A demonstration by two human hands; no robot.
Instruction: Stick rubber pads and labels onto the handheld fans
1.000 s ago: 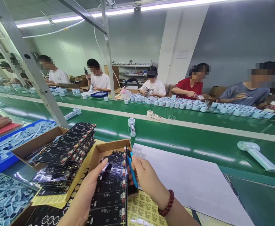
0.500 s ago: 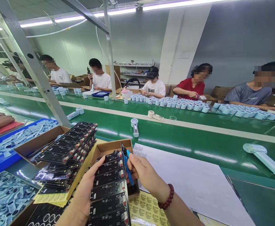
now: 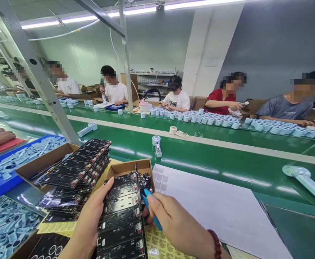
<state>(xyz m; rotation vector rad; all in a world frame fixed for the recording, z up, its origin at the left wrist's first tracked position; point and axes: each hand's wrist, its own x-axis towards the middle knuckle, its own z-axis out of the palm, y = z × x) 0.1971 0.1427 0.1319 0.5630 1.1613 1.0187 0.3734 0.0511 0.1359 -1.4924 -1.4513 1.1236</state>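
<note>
Holding a long black board (image 3: 121,216) slanted, the person's left hand (image 3: 92,210) is pressing its thumb down near the left side of it. The other left fingers are going underneath, so I can't tell if they are spread or close together. The right hand (image 3: 176,216) is pinching a blue tool (image 3: 155,218) between its fingers, and the tool's tip is pointing at the board's right edge. I can't tell if the tip is touching. Dark red beads (image 3: 214,240) are going around the right wrist.

The board is hanging over the middle of the counter's (image 3: 222,158) near edge, partly covering a brown box (image 3: 132,164). Little black pieces (image 3: 147,180) are sitting in that box. To the left, a messy stack of black boards (image 3: 76,162) is leaning. Near the counter's left end, a blue tray (image 3: 1,187) is holding pale blue parts (image 3: 36,153). A big white paper (image 3: 208,205) is lying to the right, near the front edge. Farther off, a white thing with a round top (image 3: 158,148) is lying on the green. Across the counter, more people are sitting by rows of blue cups (image 3: 197,117).
</note>
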